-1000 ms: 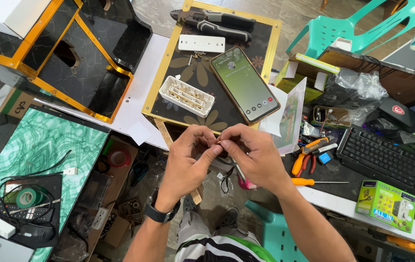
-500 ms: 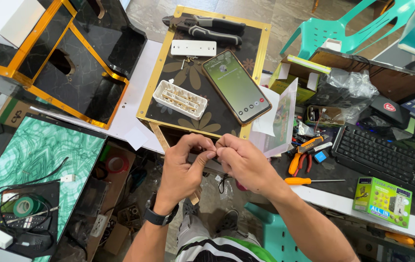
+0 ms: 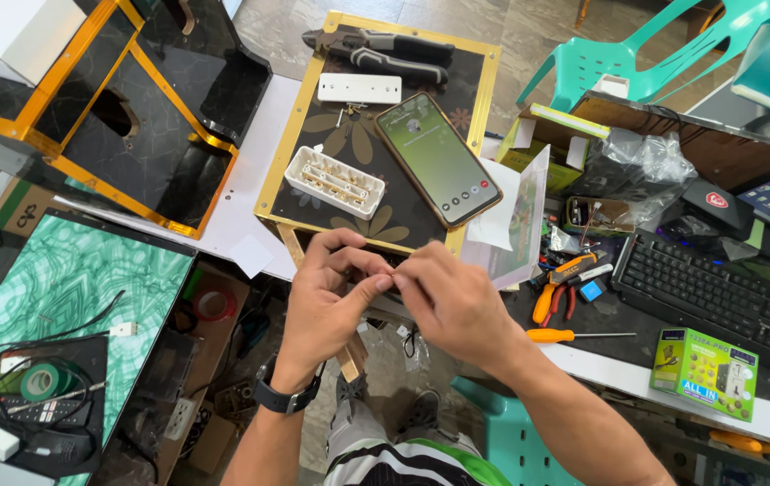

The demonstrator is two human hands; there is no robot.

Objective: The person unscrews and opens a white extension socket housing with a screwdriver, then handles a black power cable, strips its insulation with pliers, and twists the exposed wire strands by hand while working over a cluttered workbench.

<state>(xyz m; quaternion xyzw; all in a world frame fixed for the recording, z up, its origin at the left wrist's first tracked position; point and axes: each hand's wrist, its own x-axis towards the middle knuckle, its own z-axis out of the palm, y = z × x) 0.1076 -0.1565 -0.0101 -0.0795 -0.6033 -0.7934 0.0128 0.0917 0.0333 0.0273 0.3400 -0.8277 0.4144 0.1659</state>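
Pinching together, fingertips of left hand and right hand are being pressed on something tiny, can't tell what, just below the phone and open white socket.

Green marbled panel; black board, gold rim, tan leaf print; white socket; teal chair; orange screwdriver; black keyboard.
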